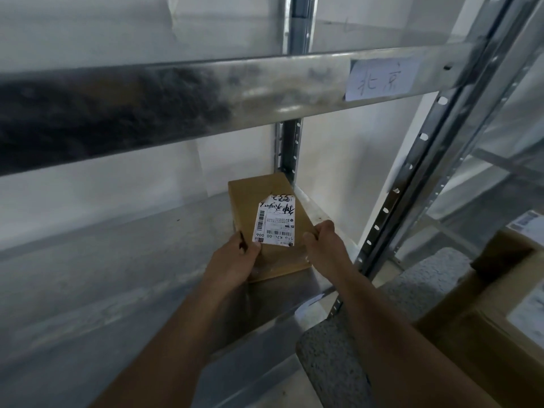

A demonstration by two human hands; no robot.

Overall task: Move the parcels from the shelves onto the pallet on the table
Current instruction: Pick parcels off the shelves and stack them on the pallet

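A small brown cardboard parcel (250, 198) with a white shipping label (275, 222) lies on the metal shelf (117, 260), near its right rear corner. My left hand (235, 260) grips the parcel's near left corner, thumb on top at the label's edge. On the near right edge, my right hand (326, 245) holds the parcel with fingers curled over its side. The parcel's near end reaches toward the shelf's front edge. The pallet and the table are out of view.
A metal shelf beam (206, 92) crosses overhead, bearing a handwritten paper label (382, 79). A perforated upright post (412, 172) stands right of the parcel. More cardboard boxes (494, 319) sit at the lower right beyond the post. The floor (332, 357) is speckled grey.
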